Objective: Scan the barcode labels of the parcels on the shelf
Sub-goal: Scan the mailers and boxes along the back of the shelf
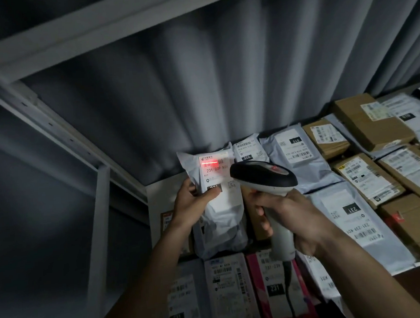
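The left hand (194, 201) grips a white poly-mailer parcel (217, 207) and holds it upright above the shelf (157, 194), thumb laid across the front of the bag just below the printed label (214, 169), fingers wrapped behind it. The right hand (293, 217) is closed around the pale handle of a handheld barcode scanner (266, 180); its dark head sits at 3 o'clock from the label and is aimed toward 9 o'clock. A red scan line (210, 163) falls across the barcode at the top of the label, with a red glow spread over the surrounding paper; the print "231 239 K01" reads directly beneath it. A dark cable (289, 291) runs from the base of the scanner handle toward 6 o'clock. The held parcel stands at the left end of the shelf, near the white metal upright (98, 239) of the rack. From 1 o'clock to 4 o'clock of the held parcel, the shelf carries further parcels laid flat and touching one another: grey-white mailer bags (294, 151) toward the rear and brown cardboard boxes (371, 122) beyond them, each with a label facing up. A large white mailer (355, 223) marked "231" lies just beside the right wrist. At 6 o'clock, below the hands, lie more labelled parcels, including a pink one (256, 286). A grey pleated curtain (223, 72) hangs behind the rack.
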